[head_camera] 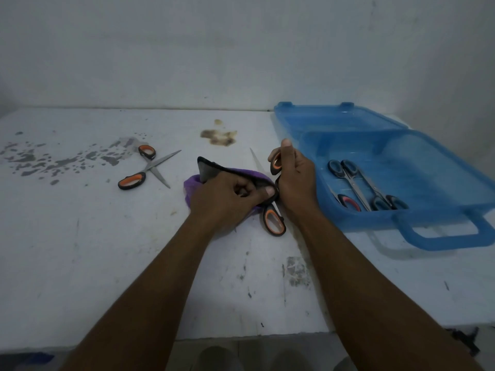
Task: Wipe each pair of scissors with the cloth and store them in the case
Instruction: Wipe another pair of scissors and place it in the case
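My right hand (294,178) grips the upper handle of an open pair of orange-and-black scissors (273,220); one blade points up and away, the lower handle hangs near the table. My left hand (230,199) holds a purple and black cloth (214,170) pinched around the other blade close to the pivot. A second orange-and-black pair (146,168) lies open on the table to the left. The blue see-through case (442,183) lies open at the right, with three pairs of scissors (359,186) inside its lower half.
The white table (107,263) is stained, with grey paint flecks at the far left and a brown blotch (218,136) behind the cloth. A white wall stands right behind the table. The case handle (444,234) juts toward the table's front edge.
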